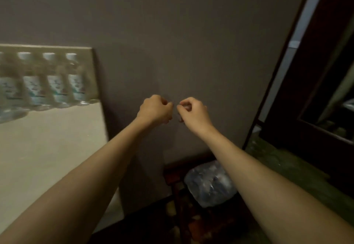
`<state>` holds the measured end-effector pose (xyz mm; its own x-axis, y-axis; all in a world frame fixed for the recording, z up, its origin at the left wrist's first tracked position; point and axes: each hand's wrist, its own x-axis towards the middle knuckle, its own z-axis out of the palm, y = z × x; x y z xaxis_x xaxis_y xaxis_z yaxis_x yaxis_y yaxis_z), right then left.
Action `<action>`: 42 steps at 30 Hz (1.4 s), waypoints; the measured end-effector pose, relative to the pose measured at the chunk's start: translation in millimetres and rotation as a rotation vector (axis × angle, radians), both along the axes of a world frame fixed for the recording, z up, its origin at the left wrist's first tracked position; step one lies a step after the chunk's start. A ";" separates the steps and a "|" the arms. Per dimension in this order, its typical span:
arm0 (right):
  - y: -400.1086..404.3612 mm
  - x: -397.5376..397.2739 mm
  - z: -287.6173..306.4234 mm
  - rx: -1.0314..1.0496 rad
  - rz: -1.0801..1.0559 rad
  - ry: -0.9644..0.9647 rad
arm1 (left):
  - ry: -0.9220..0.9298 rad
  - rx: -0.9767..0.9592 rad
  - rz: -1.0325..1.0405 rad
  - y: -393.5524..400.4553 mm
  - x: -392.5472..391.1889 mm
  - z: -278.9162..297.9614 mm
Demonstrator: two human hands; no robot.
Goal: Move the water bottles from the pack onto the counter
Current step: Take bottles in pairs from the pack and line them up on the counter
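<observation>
Left hand [156,109] and right hand [193,112] curled closed, empty, bottles [55,82] lining counter [47,148] back edge

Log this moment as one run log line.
left hand: curled, empty | right hand: curled, empty | bottles: on counter | pack: below

Both bare forearms are reaching forward and up, converging toward the middle of the view. Left hand [156,109] is curling into a loose fist, knuckles up, thumb tucking against the index finger. Right hand [193,112] is also curling, thumb and index pinching together, other fingers folding under. The two hands are sitting just beside each other, fingertips nearly meeting, not clearly touching. Neither hand is visibly holding anything. Wrists are bending slightly downward.
</observation>
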<state>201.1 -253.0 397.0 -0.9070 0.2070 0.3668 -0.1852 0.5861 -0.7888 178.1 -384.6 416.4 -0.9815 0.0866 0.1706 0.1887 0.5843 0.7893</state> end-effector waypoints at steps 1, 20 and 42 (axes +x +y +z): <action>20.9 4.8 -5.6 -0.013 -0.034 -0.016 | -0.019 -0.002 -0.052 23.5 0.9 -4.5; 251.2 -45.9 -150.1 -0.132 -0.382 -0.580 | -0.507 -0.183 -0.457 250.0 -98.7 -180.0; 307.2 -171.3 -344.7 0.082 -0.094 -1.277 | -1.018 -0.227 -0.422 300.4 -204.3 -365.1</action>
